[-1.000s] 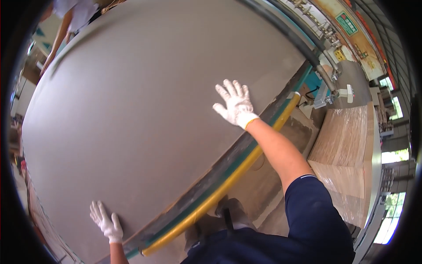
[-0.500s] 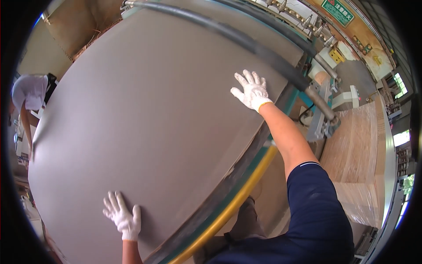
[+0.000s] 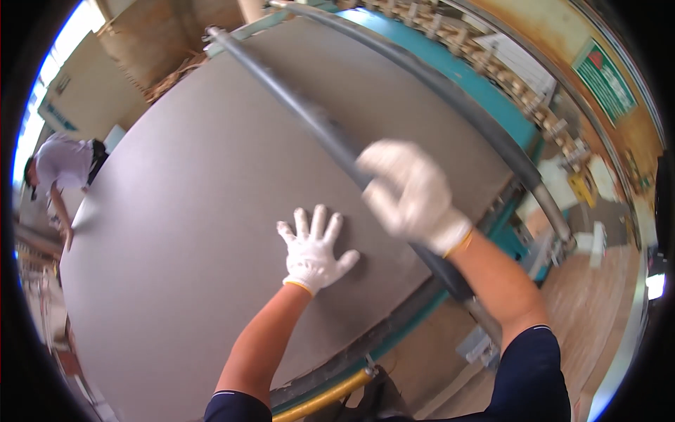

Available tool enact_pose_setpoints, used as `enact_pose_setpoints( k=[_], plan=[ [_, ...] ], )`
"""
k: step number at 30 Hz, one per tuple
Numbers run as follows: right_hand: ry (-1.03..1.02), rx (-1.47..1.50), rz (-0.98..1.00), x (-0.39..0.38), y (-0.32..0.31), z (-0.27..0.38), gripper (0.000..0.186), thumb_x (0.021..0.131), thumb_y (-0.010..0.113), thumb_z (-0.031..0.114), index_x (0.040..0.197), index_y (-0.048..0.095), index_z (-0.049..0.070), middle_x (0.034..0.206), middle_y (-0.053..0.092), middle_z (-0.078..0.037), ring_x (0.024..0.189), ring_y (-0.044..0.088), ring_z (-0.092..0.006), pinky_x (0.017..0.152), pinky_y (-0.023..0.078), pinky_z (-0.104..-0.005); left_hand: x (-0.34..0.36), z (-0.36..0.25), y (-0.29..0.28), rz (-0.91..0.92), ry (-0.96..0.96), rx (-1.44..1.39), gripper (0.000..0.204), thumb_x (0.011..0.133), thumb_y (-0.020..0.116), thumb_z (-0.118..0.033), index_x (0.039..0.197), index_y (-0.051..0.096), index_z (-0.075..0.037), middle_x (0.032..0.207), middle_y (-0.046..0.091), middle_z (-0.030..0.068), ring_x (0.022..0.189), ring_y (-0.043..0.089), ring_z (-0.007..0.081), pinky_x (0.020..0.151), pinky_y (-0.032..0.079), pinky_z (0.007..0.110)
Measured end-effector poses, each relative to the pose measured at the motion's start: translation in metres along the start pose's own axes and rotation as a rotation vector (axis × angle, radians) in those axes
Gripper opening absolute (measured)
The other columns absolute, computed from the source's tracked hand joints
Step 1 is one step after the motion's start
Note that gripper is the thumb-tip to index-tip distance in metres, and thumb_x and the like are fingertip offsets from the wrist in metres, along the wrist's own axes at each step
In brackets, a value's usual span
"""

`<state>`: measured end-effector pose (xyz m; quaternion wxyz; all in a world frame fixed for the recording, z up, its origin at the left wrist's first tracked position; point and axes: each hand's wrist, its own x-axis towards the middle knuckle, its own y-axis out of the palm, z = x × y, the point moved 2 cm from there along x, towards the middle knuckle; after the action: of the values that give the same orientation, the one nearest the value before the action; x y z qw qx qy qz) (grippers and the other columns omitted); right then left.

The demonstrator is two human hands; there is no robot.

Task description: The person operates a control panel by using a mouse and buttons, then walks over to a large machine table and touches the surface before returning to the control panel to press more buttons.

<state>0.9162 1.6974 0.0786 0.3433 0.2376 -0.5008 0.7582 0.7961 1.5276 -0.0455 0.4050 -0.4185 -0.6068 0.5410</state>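
Note:
A large flat grey-brown sheet (image 3: 211,211) spreads across the frame-like machine bed. My left hand (image 3: 314,250), in a white knitted glove, lies on the sheet with its fingers spread wide. Across the sheet runs a dark cylindrical bar (image 3: 295,102). Over this bar is my right hand (image 3: 415,193), gloved alike and smeared a little by motion. Its fingers curve, with a gap between them and the thumb. Whether it touches the bar I cannot tell.
A second dark bar (image 3: 450,91) crosses farther back, by a teal surface (image 3: 450,70). At the far left a person (image 3: 67,162) leans with a hand at the sheet's edge. A yellow tube (image 3: 327,397) runs along the near edge. Boards (image 3: 590,309) are stacked at right.
My left hand has moved right and farther onto the sheet. The right one has come off the sheet, up over the bar. The bars now lie farther left and nearer in view; the view has shifted.

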Motion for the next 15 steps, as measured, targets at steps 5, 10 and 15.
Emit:
enact_pose_setpoints(
  k=[5,10,15],
  plan=[
    [0.389,-0.499,0.533,0.012,0.063,-0.182,0.064,0.093,0.06,0.043,0.15,0.044,0.016,0.156,0.038,-0.013,0.144,0.032,-0.038,0.118,0.028,-0.051,0.012,-0.011,0.002,0.044,0.029,-0.083,0.084,0.079,0.063,-0.063,0.145,0.049,-0.014,0.153,0.037,0.018,0.139,0.028,0.0508,0.107,0.018,0.076],
    [0.367,-0.595,0.607,0.025,0.137,-0.204,0.071,0.091,0.058,0.052,0.151,0.044,0.018,0.158,0.036,-0.012,0.146,0.03,-0.0356,0.118,0.022,-0.0578,0.003,0.01,-0.001,0.061,-0.004,-0.125,0.083,0.078,0.065,-0.064,0.144,0.05,-0.017,0.151,0.037,0.0165,0.138,0.03,0.0487,0.106,0.02,0.075],
    [0.366,-0.68,0.527,0.011,0.105,-0.222,0.061,0.095,0.061,0.037,0.148,0.048,0.009,0.153,0.045,-0.017,0.14,0.042,-0.0339,0.118,0.031,-0.0434,-0.002,0.027,-0.011,-0.113,0.028,-0.379,0.078,0.072,0.072,-0.054,0.134,0.055,-0.01,0.147,0.04,0.0194,0.138,0.031,0.0458,0.106,0.024,0.072]
  ],
)
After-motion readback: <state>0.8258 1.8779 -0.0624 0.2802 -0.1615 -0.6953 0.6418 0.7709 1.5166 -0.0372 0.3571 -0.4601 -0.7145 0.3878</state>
